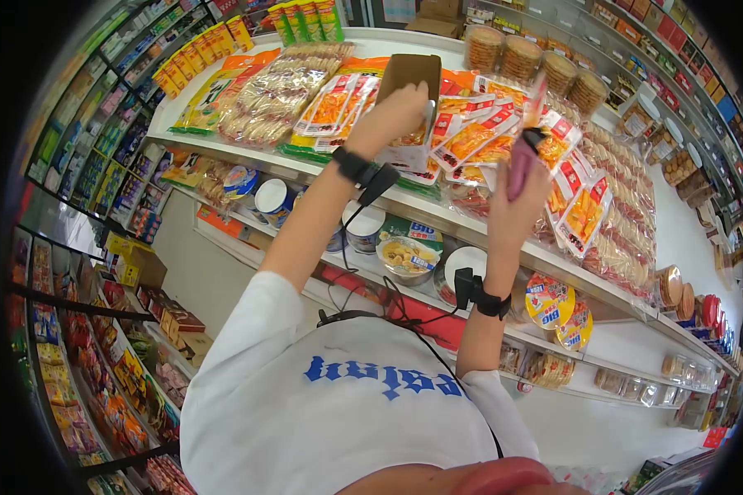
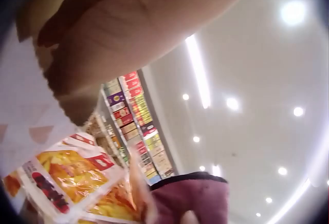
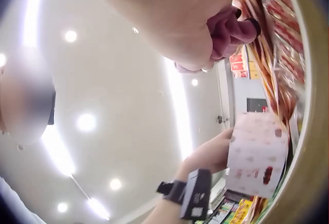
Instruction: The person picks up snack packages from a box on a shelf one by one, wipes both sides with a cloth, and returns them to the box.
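My left hand (image 1: 406,111) grips the rim of a tall, open cardboard box (image 1: 409,157). The box is brown inside and pale with small prints outside, and it stands among the snack packets; some of my fingers are hidden at its rim. In my right hand (image 1: 524,198) is a folded purple cloth (image 1: 520,169) with a black edge. Just beyond the cloth a blurred red and white strip (image 1: 538,95) sticks up, cannot tell whether the hand holds it. Orange and white snack packets (image 1: 479,136) lie between the hands. The right wrist view shows the cloth (image 3: 229,34) bunched in my fingers.
The white shelf edge (image 1: 437,210) runs in front of me. Clear bags of snacks (image 1: 285,87) lie on the left, more on the right. Round tubs (image 1: 520,58) stand behind. Noodle bowls (image 1: 409,254) and jars sit below. Black cables (image 1: 388,289) hang between my wrists.
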A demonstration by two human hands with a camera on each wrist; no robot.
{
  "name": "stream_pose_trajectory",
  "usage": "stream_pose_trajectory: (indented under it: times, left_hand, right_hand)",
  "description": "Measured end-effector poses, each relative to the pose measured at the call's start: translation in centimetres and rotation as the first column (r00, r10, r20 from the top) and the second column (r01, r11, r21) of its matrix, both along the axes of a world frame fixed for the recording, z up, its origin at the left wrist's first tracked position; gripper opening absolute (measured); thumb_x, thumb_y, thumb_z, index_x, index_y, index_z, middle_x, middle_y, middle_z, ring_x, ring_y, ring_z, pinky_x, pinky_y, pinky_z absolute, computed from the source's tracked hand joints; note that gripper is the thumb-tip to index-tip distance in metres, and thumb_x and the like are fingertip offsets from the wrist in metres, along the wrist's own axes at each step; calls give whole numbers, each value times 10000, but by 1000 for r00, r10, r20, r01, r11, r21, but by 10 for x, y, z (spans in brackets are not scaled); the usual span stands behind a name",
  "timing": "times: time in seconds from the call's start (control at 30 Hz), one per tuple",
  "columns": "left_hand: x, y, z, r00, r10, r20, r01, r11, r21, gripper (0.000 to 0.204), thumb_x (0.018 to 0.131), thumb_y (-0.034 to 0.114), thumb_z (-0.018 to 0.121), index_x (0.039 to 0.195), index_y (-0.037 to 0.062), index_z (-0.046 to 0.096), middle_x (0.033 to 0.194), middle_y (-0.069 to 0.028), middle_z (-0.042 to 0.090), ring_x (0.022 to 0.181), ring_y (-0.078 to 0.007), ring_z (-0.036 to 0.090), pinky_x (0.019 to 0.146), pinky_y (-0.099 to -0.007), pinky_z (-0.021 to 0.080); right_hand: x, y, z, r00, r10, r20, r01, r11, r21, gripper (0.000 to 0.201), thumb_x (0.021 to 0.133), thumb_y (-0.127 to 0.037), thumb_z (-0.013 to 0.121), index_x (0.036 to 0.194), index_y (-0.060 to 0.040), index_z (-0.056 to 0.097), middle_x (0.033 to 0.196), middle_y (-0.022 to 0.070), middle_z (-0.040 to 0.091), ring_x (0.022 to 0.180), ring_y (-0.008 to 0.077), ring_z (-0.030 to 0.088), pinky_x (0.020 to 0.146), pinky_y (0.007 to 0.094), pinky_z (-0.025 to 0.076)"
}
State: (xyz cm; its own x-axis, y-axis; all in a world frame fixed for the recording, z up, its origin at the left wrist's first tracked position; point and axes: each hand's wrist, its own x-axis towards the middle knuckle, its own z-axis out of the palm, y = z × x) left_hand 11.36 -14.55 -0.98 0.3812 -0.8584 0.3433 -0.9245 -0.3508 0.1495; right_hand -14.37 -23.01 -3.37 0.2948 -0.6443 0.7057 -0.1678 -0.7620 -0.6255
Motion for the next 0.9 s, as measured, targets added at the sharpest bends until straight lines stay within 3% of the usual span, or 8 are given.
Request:
stream_pose_trajectory:
  times: [0.1,0.2,0.3,0.43,0.53,0.67,0.73,0.9]
  left_hand:
    - [15,-29,-31,983,152,101,-181,880,438,420,841,186,688,1182,-47,608,1100,-223,682,961,-328,695,783,-419,570]
    - [-5,-13,10,899,288,-330,-10,767,641,462,780,209,737,1167,-20,634,1018,-195,717,845,-299,725,721,-404,587]
    - [12,-6,-20,943,148,-299,-25,925,378,437,762,208,760,1144,21,659,954,-194,724,770,-301,727,660,-408,587]
    - [33,-9,-51,1000,-12,-5,13,964,266,371,760,176,737,1110,65,678,962,-198,717,881,-319,712,778,-448,569]
    - [26,-4,-45,999,-14,-34,20,979,203,289,778,133,702,1060,67,691,967,-200,713,953,-360,687,843,-466,550]
    - [7,1,-43,964,-34,264,40,999,-16,252,791,150,708,1031,79,678,952,-156,663,978,-342,622,847,-454,485]
    - [-10,1,-24,878,55,476,-31,998,-60,440,737,206,776,1143,109,638,985,-118,608,1010,-307,571,858,-445,434]
    - [-28,42,55,918,159,362,30,885,-464,468,748,192,796,1176,81,644,936,-95,572,961,-276,558,834,-424,433]
  right_hand:
    - [2,12,-15,982,181,51,-182,983,14,413,878,-36,631,1285,-6,575,1136,207,578,1088,369,536,963,442,414]
    - [-11,29,-16,965,208,162,-229,966,118,355,868,-9,616,1223,-9,602,1063,185,603,1011,353,568,929,420,430]
    - [-25,34,-25,953,201,228,-258,930,261,302,896,-19,608,1196,10,596,1022,180,610,930,318,589,861,371,456]
    - [-32,39,-35,928,174,328,-293,887,358,224,933,-50,608,1141,27,586,1017,163,615,890,238,584,821,331,468]
    - [-36,52,-26,919,174,354,-317,861,399,183,948,-65,610,1096,38,580,1013,146,629,900,197,582,839,317,470]
    - [-40,70,-16,925,181,333,-327,827,458,142,965,-59,595,1054,50,578,1003,128,651,923,170,595,875,298,467]
    - [-38,85,-1,890,208,405,-379,832,406,127,976,-49,578,1058,48,582,998,117,657,929,158,599,877,292,467]
    - [-32,104,-10,873,222,434,-393,848,356,172,1008,-73,537,1134,36,579,1062,105,653,993,146,597,905,282,458]
